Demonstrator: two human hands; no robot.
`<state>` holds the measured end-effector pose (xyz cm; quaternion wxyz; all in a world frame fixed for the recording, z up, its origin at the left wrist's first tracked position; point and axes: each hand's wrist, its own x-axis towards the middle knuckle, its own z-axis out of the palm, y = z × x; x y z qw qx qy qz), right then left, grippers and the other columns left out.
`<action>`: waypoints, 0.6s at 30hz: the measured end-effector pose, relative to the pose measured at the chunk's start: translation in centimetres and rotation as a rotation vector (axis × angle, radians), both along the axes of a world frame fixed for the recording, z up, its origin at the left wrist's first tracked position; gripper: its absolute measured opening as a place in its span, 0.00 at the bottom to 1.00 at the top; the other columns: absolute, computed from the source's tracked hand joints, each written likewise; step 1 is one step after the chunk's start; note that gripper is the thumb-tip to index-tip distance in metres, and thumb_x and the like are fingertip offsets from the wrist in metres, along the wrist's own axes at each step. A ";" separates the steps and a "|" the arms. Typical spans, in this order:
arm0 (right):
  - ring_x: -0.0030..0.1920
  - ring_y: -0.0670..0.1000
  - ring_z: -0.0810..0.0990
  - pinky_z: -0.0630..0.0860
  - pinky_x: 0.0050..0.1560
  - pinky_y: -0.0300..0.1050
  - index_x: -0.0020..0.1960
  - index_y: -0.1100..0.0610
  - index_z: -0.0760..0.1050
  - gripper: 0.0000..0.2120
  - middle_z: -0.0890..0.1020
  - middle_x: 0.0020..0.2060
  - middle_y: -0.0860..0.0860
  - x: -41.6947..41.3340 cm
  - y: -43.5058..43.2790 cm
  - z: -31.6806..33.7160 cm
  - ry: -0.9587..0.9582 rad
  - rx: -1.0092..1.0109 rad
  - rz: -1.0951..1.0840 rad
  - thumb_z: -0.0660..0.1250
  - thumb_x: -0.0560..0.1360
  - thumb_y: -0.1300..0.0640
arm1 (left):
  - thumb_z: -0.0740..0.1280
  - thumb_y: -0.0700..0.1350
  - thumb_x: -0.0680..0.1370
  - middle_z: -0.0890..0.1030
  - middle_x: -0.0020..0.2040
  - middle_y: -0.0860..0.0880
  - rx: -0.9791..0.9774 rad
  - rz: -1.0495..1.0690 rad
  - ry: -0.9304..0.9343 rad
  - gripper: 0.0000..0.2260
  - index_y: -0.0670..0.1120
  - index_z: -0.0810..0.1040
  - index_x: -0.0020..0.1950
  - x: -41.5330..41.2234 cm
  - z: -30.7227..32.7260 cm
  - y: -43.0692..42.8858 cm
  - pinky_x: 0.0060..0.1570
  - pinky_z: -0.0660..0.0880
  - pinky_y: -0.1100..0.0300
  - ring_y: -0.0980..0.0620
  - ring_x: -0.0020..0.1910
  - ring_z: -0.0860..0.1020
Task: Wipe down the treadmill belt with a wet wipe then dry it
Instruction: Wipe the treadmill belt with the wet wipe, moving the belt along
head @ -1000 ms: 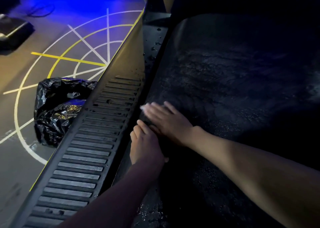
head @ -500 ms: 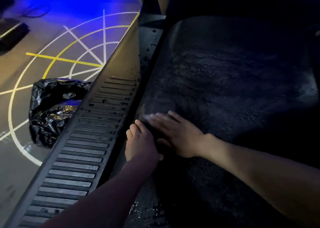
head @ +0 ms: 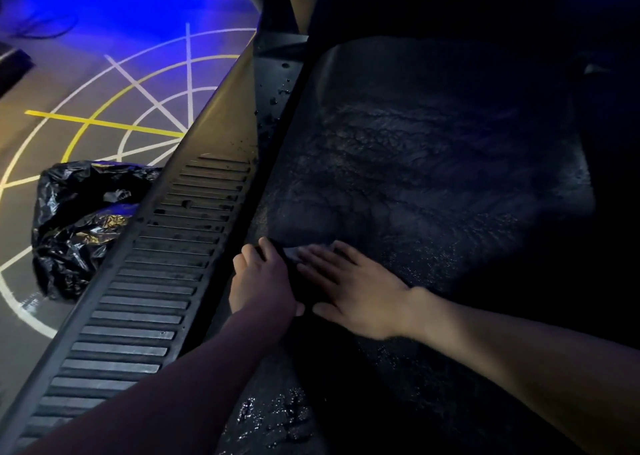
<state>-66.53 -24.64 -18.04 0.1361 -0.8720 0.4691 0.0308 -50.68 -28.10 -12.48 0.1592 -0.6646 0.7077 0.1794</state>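
Head view: wet wipe [head: 295, 252] pressed on treadmill belt [head: 433, 177].
Fingers of the right hand [head: 353, 292] were laid straight, slightly spread; the left hand [head: 263, 281], at its nine o'clock, was curled, grip unclear.

Right hand [head: 356, 292] with wet wipe [head: 298, 251] slid back along belt [head: 433, 177], now level with left hand [head: 263, 281]

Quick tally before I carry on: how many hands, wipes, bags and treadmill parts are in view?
Bare hands: 2 (left hand, right hand)
Pale wet wipe, under the right fingers: 1
Crumpled black plastic bin bag: 1
Dark textured treadmill belt: 1
Black ribbed side rail: 1
Total: 6
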 end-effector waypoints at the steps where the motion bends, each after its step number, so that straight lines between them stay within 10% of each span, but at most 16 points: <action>1: 0.80 0.50 0.39 0.39 0.79 0.53 0.81 0.56 0.46 0.34 0.42 0.80 0.50 -1.0 -0.5 -0.1 -0.012 -0.003 -0.031 0.39 0.80 0.40 | 0.78 0.52 0.68 0.54 0.73 0.38 0.007 -0.013 -0.008 0.54 0.42 0.43 0.79 0.0 0.0 0.0 0.66 0.66 0.53 0.42 0.72 0.58; 4: 0.80 0.50 0.38 0.36 0.78 0.53 0.81 0.56 0.42 0.36 0.41 0.81 0.51 -2.5 -1.4 0.3 0.024 -0.054 -0.380 0.35 0.79 0.39 | 0.78 0.52 0.68 0.55 0.72 0.37 0.019 -0.078 -0.037 0.52 0.46 0.45 0.79 -0.1 0.2 -0.1 0.66 0.66 0.51 0.41 0.71 0.58; 18: 0.80 0.49 0.37 0.36 0.78 0.53 0.81 0.55 0.44 0.32 0.41 0.80 0.50 -4.5 2.2 -0.1 -0.012 -0.030 -0.139 0.45 0.83 0.40 | 0.74 0.52 0.71 0.28 0.74 0.35 0.323 -0.183 -0.090 0.57 0.52 0.27 0.75 -2.5 -0.3 -1.2 0.74 0.49 0.41 0.31 0.75 0.35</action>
